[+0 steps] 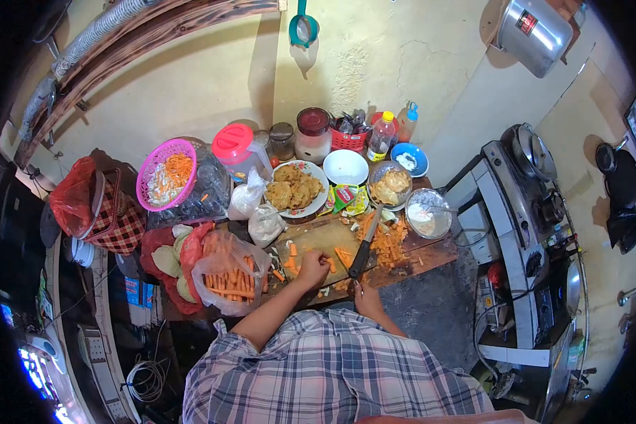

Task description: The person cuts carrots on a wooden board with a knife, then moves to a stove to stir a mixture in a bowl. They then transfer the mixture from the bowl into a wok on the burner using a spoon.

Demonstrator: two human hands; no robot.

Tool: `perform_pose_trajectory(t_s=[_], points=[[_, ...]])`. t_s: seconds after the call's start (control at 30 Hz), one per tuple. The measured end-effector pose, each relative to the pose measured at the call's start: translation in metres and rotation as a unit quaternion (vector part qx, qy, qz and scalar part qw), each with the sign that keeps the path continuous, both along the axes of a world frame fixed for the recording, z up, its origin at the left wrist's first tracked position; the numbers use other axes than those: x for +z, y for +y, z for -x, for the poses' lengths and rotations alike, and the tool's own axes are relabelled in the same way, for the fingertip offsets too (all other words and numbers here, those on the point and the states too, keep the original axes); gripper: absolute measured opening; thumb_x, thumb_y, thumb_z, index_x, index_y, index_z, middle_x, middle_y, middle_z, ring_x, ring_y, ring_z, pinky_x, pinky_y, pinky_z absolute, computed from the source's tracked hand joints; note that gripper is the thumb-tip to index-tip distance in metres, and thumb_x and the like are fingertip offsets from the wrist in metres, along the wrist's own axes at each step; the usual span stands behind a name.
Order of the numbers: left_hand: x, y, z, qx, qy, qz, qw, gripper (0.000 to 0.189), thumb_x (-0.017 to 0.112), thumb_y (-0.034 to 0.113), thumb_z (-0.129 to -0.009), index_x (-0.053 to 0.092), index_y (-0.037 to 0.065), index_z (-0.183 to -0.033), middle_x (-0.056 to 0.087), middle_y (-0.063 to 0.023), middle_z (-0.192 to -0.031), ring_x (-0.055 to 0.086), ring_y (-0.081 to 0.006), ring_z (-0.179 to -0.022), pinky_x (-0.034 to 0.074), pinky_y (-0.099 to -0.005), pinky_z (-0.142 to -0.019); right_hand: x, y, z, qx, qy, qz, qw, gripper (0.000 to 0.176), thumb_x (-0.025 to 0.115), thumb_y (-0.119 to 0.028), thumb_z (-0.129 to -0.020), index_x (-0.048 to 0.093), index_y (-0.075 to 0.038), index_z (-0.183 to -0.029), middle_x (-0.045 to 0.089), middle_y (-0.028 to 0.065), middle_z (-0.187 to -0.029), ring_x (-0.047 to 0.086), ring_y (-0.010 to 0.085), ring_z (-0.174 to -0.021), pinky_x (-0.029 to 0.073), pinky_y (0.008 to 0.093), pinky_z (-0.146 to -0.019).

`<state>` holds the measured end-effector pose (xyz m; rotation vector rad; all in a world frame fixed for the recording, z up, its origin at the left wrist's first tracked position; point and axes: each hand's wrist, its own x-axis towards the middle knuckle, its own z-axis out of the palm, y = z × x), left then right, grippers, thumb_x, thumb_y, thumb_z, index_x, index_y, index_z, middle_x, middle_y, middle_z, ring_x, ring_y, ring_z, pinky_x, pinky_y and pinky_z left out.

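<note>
My left hand is over the wooden cutting board, its fingers curled around a small orange carrot piece. Cut carrot sticks lie beside it on the board. My right hand is at the board's near edge, with closed fingers at the butt end of a knife. Most of the black handle shows beyond the fingers, and the blade points away from me. Past the knife is a heap of carrot shavings. A clear plastic bag of peeled carrots sits left of the board.
Behind the board stand a plate of fritters, a white bowl and a bowl of white flour or batter. A pink basket of shredded vegetables and a red-lidded pitcher are at left. A stove stands at right.
</note>
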<state>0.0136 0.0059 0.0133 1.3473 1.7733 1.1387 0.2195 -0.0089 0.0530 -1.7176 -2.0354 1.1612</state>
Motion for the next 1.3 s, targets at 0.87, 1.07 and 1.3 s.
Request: perform_pose_trajectory(t_s=[0.87,1.07,1.3], points=[[-0.004,-0.007,0.005,-0.198,0.261,-0.189,0.926,0.009,0.065,0.011,-0.074,0.066,0.004,-0.08,0.065,-0.0054,-0.086,0.06,-0.0223,-0.086,0.052,-0.0321,-0.07,0.009,0.004,0.016,0.061,-0.131,0.004,0.99,0.031,0.05,-0.028,-0.088,0.055,-0.001,-0.102,0.062,0.028,-0.078,0.061,0.0452,-0.075,0.048,0.0541,-0.067],[-0.01,-0.008,0.006,-0.186,0.246,-0.194,0.931,0.01,0.065,0.011,-0.075,0.067,0.004,-0.082,0.065,-0.005,-0.087,0.061,-0.0218,-0.087,0.052,-0.0315,-0.07,0.003,0.007,0.011,0.096,-0.125,-0.009,0.987,0.03,0.05,-0.027,-0.088,0.055,0.0,-0.1,0.062,0.0285,-0.077,0.061,0.0457,-0.072,0.048,0.0545,-0.066],[-0.017,-0.007,0.008,-0.186,0.229,-0.185,0.937,0.009,0.065,0.012,-0.075,0.067,0.005,-0.081,0.066,-0.0038,-0.087,0.062,-0.022,-0.084,0.052,-0.0322,-0.068,-0.004,0.01,0.007,0.107,-0.128,-0.009,0.986,0.03,0.049,-0.025,-0.088,0.054,0.001,-0.101,0.061,0.0291,-0.075,0.061,0.0458,-0.072,0.048,0.0547,-0.065]])
